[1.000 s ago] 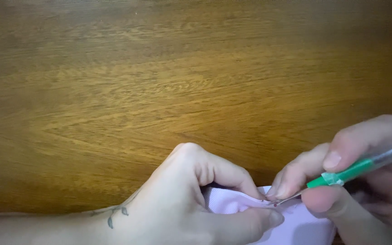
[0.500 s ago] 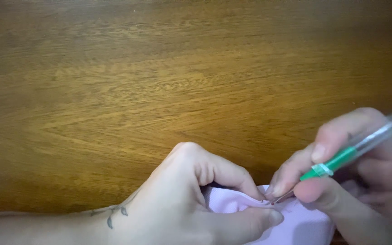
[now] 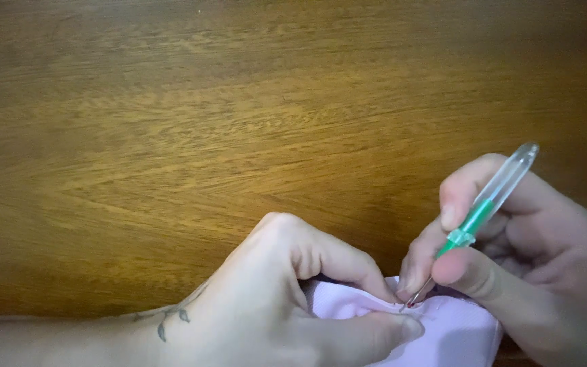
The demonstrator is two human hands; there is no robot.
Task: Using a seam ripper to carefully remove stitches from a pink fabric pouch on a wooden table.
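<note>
left hand (image 3: pixel 273 299) pinches pink fabric (image 3: pixel 456 329) | right hand (image 3: pixel 524 258) grips green seam ripper (image 3: pixel 477 217), tip on fabric's top edge | wooden table (image 3: pixel 239 122) beneath fabric

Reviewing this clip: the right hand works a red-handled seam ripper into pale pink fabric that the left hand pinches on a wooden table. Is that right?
Not quite. In the head view the seam ripper has a green handle under a clear cap, not red. The rest holds: the right hand works its tip into the pale pink fabric, pinched by the left hand on the wooden table.

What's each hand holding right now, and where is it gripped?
Right hand holds the seam ripper by its green shaft; left hand pinches the pink fabric at its folded edge.
</note>
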